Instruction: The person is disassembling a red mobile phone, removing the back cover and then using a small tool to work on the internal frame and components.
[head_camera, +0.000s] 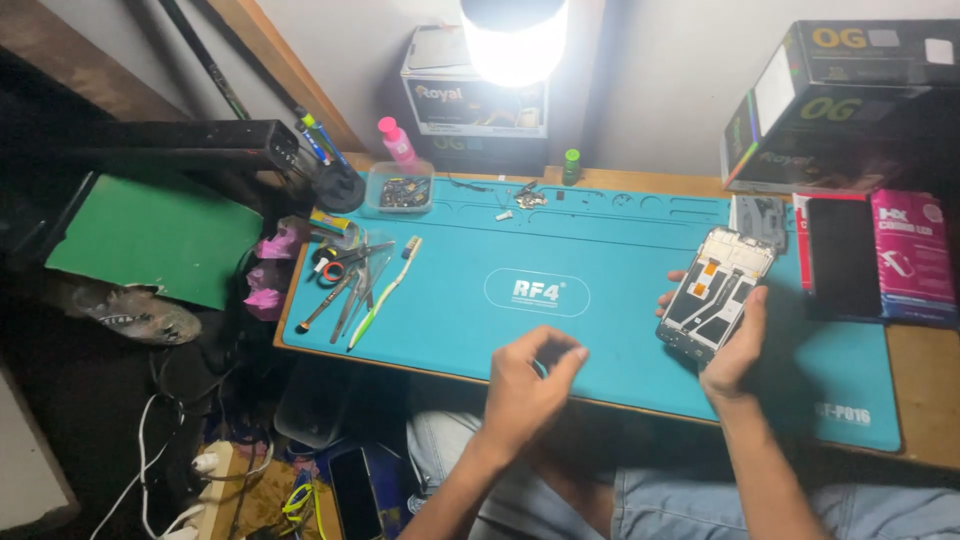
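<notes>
My right hand grips an opened phone frame by its lower edge, tilted above the right part of the blue work mat; its inner boards and orange flex cables face up. My left hand hovers over the mat's near edge with fingertips pinched together; whether something small sits between them is too small to tell. A black phone screen lies to the right of the frame on a pink box.
Tools lie at the mat's left: scissors, tweezers and a toothbrush. A clear parts tub, a pink-capped bottle, a bright lamp and stacked boxes stand behind. A green board sits far left.
</notes>
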